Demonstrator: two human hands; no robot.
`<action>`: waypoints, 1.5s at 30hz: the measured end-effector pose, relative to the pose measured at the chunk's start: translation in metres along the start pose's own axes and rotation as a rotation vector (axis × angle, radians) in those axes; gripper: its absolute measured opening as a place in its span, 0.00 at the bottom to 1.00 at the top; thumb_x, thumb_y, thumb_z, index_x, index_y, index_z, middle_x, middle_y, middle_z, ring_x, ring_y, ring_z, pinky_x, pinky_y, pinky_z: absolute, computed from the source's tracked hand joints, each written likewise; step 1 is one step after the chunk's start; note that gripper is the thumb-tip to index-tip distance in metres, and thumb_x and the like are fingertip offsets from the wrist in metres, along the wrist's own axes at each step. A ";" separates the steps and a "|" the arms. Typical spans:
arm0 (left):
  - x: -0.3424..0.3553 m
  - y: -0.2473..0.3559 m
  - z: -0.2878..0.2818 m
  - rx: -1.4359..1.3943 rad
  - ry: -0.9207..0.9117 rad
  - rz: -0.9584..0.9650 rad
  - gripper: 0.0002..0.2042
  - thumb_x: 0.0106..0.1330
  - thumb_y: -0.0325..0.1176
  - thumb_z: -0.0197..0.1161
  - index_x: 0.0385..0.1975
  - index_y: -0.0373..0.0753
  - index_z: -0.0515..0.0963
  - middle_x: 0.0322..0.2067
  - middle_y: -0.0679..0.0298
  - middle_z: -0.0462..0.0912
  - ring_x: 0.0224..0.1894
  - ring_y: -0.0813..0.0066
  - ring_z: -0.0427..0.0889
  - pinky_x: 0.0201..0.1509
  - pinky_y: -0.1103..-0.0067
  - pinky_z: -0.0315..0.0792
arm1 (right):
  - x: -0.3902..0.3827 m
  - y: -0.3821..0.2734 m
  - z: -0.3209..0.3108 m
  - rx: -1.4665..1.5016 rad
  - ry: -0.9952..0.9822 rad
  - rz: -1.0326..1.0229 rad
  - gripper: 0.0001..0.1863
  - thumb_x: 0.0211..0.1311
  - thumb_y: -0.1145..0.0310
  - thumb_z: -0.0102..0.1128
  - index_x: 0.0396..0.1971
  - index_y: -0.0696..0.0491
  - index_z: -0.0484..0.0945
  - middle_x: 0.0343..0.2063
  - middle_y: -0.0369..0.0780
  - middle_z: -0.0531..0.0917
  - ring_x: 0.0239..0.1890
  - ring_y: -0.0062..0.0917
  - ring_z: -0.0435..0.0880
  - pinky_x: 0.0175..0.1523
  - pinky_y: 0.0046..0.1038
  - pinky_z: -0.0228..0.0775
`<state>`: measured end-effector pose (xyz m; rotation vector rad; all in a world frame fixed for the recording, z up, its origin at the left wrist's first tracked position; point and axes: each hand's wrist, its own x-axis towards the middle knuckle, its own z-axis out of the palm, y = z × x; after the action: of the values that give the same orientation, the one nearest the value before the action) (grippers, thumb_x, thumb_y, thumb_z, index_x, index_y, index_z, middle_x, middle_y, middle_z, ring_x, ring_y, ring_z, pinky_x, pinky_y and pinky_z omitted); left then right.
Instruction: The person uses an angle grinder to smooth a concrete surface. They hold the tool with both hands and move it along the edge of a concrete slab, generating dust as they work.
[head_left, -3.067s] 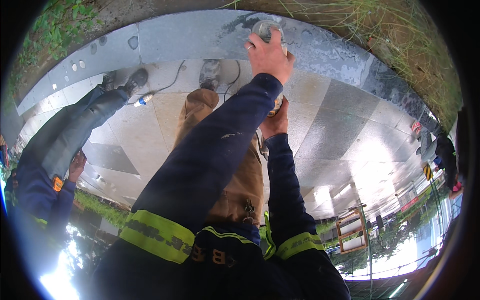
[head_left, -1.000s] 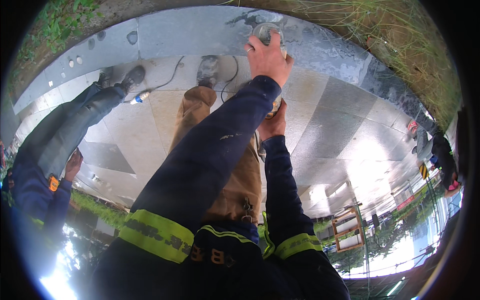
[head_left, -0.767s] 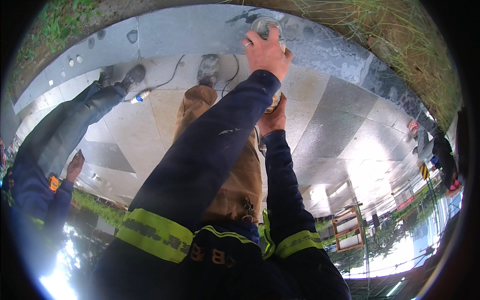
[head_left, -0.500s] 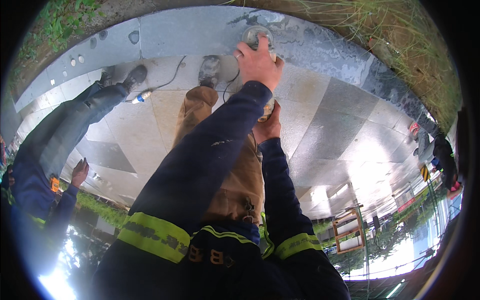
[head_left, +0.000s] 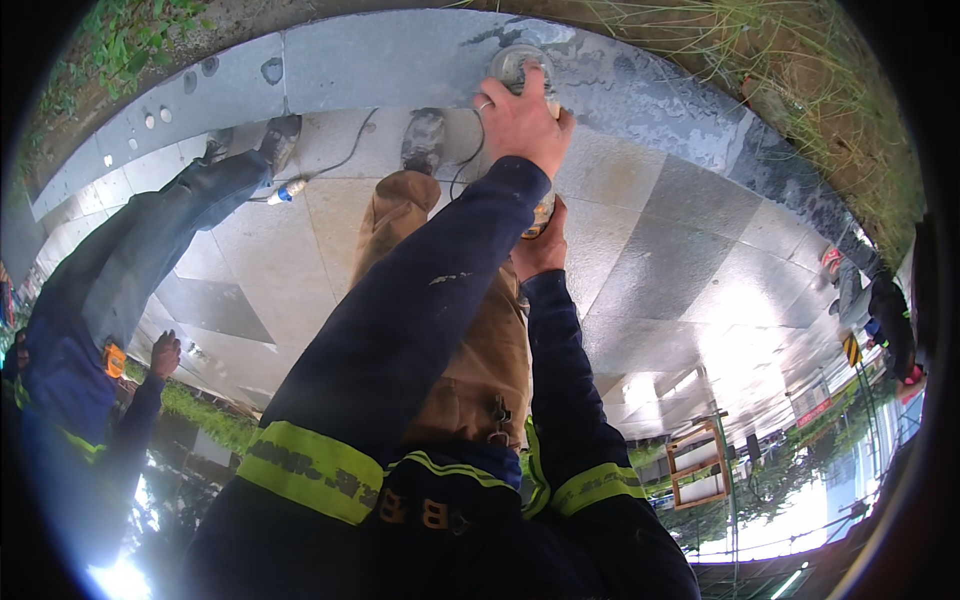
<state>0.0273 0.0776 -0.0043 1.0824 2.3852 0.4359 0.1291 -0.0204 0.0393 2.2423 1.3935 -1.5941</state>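
Round-headed grey/yellowish power tool over grey stone kerb, long axis approx 12–6 o'clock. L hand, nearer head, fingers part-spread, clasped over top; R hand curled round rear at 6, fingertips hidden.

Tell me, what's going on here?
A person is holding a handheld tool with a round, see-through head. The left hand lies over its front, and the right hand grips its rear end. The head is at a patchy grey stone kerb; I can't tell whether the tool is running. To the left, another person stands on the paving near a blue-and-white cable connector.
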 end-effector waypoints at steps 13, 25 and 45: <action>0.006 0.003 0.003 0.010 0.034 0.059 0.36 0.50 0.44 0.72 0.60 0.41 0.67 0.40 0.37 0.63 0.46 0.39 0.63 0.56 0.56 0.62 | 0.003 -0.001 0.003 0.081 0.020 -0.026 0.48 0.42 0.60 0.77 0.63 0.48 0.57 0.45 0.51 0.83 0.49 0.45 0.83 0.52 0.38 0.75; 0.012 0.000 0.003 0.019 0.053 0.070 0.36 0.51 0.44 0.71 0.60 0.40 0.67 0.40 0.37 0.65 0.47 0.37 0.64 0.57 0.54 0.61 | 0.012 0.001 0.006 0.056 0.002 -0.013 0.50 0.41 0.58 0.79 0.63 0.47 0.57 0.45 0.51 0.83 0.49 0.46 0.83 0.51 0.39 0.75; 0.006 0.010 0.005 0.011 0.015 0.065 0.35 0.50 0.44 0.72 0.60 0.41 0.68 0.41 0.36 0.66 0.48 0.38 0.64 0.60 0.55 0.60 | 0.002 0.001 -0.003 0.074 0.001 0.008 0.47 0.43 0.63 0.76 0.63 0.47 0.57 0.46 0.51 0.83 0.50 0.44 0.83 0.53 0.38 0.75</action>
<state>0.0327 0.0886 -0.0058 1.1673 2.3735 0.4558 0.1318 -0.0180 0.0388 2.2858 1.3464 -1.6690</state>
